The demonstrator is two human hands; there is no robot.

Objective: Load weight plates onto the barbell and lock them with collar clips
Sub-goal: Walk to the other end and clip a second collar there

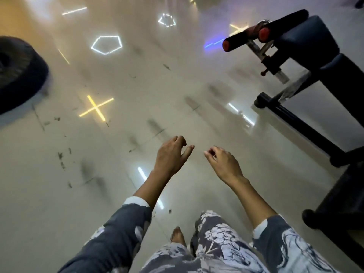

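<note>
My left hand (171, 154) and my right hand (223, 162) hang out in front of me over the pale tiled floor, close together, fingers loosely curled and holding nothing. No barbell, weight plate or collar clip shows in this view. A large black rubber tyre (18, 73) lies on the floor at the far left, well away from both hands. The picture is blurred by motion.
A dark padded gym bench (307, 42) with red-capped foam rollers (264, 33) and a black steel frame (295, 119) stands at the right. The glossy floor (98, 154) reflects ceiling lights. My bare foot (178, 236) and patterned trouser legs show at the bottom.
</note>
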